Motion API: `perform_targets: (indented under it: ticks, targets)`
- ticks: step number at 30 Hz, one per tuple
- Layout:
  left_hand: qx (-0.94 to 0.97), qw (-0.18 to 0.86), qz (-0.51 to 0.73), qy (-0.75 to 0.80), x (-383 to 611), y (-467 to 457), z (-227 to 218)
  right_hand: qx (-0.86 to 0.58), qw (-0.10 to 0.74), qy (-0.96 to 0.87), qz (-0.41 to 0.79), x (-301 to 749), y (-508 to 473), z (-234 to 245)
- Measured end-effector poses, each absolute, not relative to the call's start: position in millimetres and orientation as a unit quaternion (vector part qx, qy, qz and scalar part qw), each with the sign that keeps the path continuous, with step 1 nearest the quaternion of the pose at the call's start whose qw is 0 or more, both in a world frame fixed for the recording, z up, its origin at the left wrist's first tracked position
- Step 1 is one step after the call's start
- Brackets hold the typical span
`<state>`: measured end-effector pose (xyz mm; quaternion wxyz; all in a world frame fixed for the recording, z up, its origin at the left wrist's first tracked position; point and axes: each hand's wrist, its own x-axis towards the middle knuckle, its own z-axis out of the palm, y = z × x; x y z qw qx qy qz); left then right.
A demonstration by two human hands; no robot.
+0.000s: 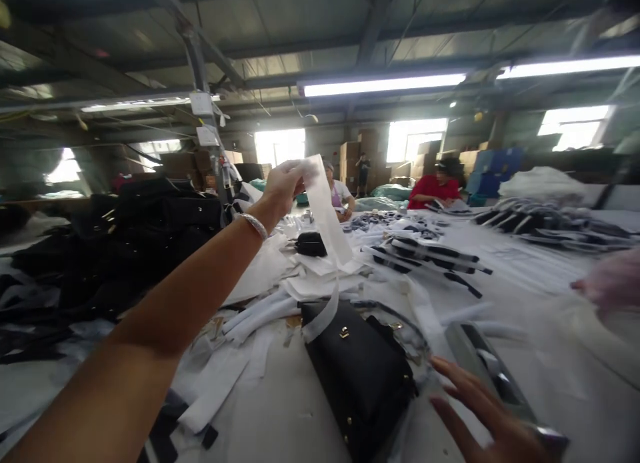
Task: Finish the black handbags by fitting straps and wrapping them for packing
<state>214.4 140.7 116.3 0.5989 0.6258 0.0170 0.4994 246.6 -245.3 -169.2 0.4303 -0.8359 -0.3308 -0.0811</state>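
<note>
My left hand (pixel 284 184) is raised high and pinches the top end of a long white paper strip (pixel 326 213), which hangs down toward the table. A silver bracelet sits on that wrist. My right hand (pixel 477 409) hovers low at the right, fingers spread and holding nothing, just beside a black handbag (pixel 363 373) with a gold clasp that lies on the white table (pixel 285 409). A clear strip (pixel 320 316) drapes over the bag's top.
Heaps of black bags (pixel 125 243) fill the left side. White paper pieces (pixel 300 283) litter the middle; a small black pouch (pixel 311 244) lies beyond. Black-and-white straps (pixel 430 253) spread right. A person in red (pixel 434 189) and others sit at the far end. Someone's blurred hand (pixel 607 283) shows at the right edge.
</note>
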Motion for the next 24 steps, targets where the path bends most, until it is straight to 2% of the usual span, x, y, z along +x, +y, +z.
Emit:
perform_targets:
  ticks: [4,7,9,17,21,24]
  targets:
    - [0.644,0.619,0.448,-0.023,235,89,126,-0.747,0.539,-0.389,0.011,248,-179,-135]
    - [0.657,0.628,0.415,-0.034,245,54,130,-0.691,0.649,-0.315,0.039,260,-131,-125]
    - [0.663,0.632,0.400,-0.035,251,38,132,-0.677,0.680,-0.276,0.052,271,-116,-127]
    - [0.669,0.612,0.420,0.025,300,59,110,-0.603,0.734,-0.235,0.206,264,-177,-153]
    - [0.689,0.591,0.406,0.102,328,95,63,-0.561,0.747,-0.171,0.315,245,-224,-176]
    - [0.727,0.567,0.349,0.168,342,116,15,-0.538,0.740,-0.138,0.380,231,-256,-199]
